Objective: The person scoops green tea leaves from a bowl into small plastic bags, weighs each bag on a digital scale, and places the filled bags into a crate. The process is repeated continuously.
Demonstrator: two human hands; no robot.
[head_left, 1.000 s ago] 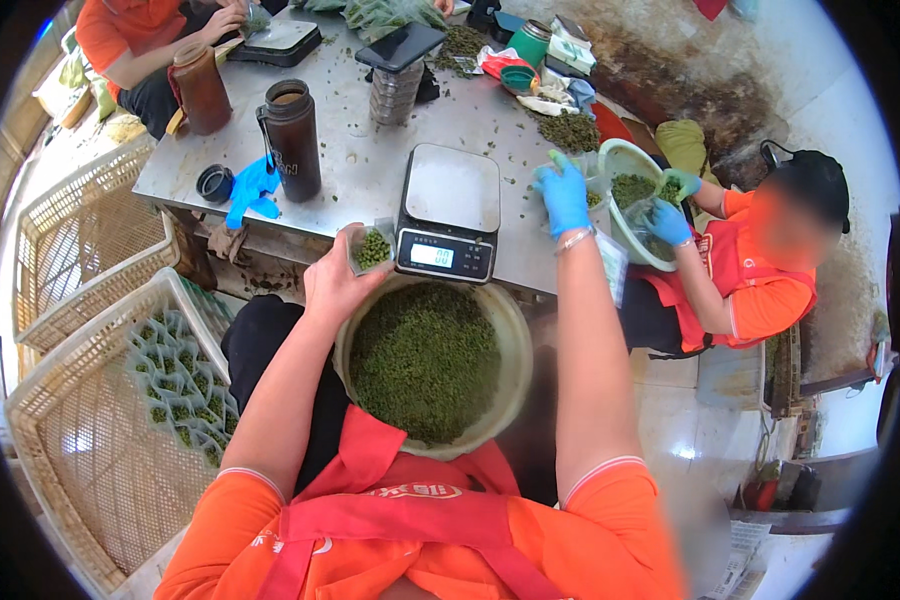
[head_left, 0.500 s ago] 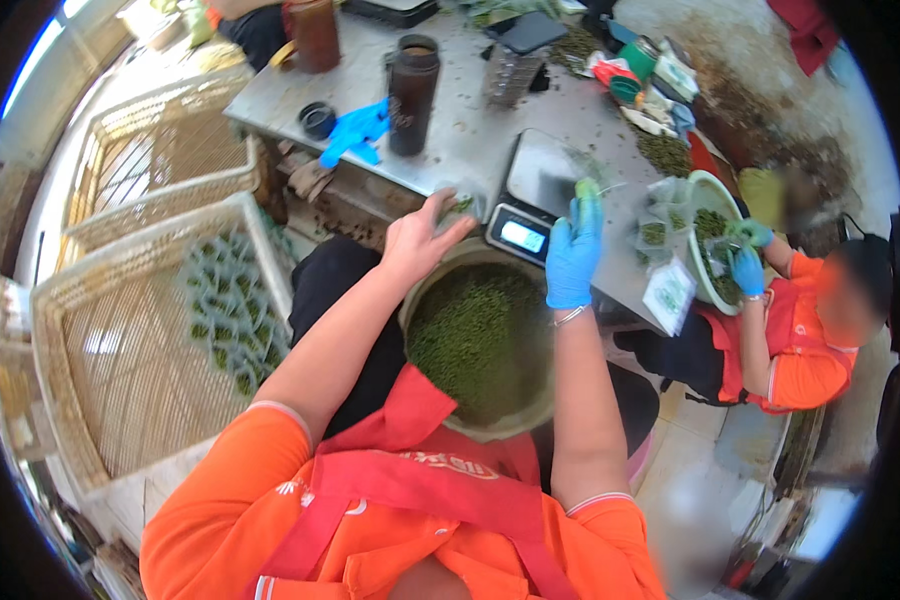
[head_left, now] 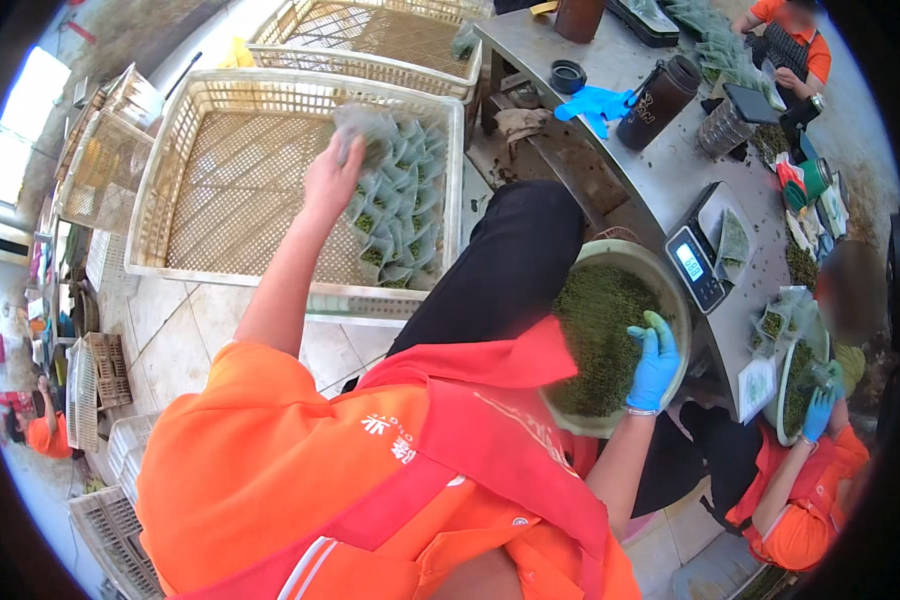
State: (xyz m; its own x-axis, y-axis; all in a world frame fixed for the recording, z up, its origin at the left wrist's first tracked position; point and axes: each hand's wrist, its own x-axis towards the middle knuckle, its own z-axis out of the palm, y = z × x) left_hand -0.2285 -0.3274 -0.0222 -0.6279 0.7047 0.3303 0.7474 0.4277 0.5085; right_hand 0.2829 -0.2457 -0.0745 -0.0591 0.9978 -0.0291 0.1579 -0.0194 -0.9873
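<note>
My bare left hand (head_left: pixel 332 178) reaches over a cream plastic crate (head_left: pixel 195 85), its fingers closed on a small clear plastic bag (head_left: pixel 366 132); the bag is blurred. Rows of similar bags with green contents (head_left: pixel 402 200) fill the crate's right side. In a blue glove with greenish fingertips, my right hand (head_left: pixel 654 362) hovers over a round basin (head_left: pixel 682 345) of small green pieces (head_left: pixel 600 335). Its fingers are apart and nothing shows in them. One filled bag (head_left: pixel 734 240) lies on the digital scale (head_left: pixel 698 262) at the table's edge.
On the metal table (head_left: pixel 610 170) stand a dark flask (head_left: pixel 660 100) and its black lid (head_left: pixel 568 76), beside a blue glove (head_left: pixel 598 106). A second crate (head_left: pixel 370 68) lies beyond the first. At right, a co-worker's gloved hand (head_left: pixel 818 412) works at another basin (head_left: pixel 792 390).
My left hand has moved from beside the scale to above the crate with a bag. My right hand has drawn back from the scale to the basin. A filled bag now lies on the scale.
</note>
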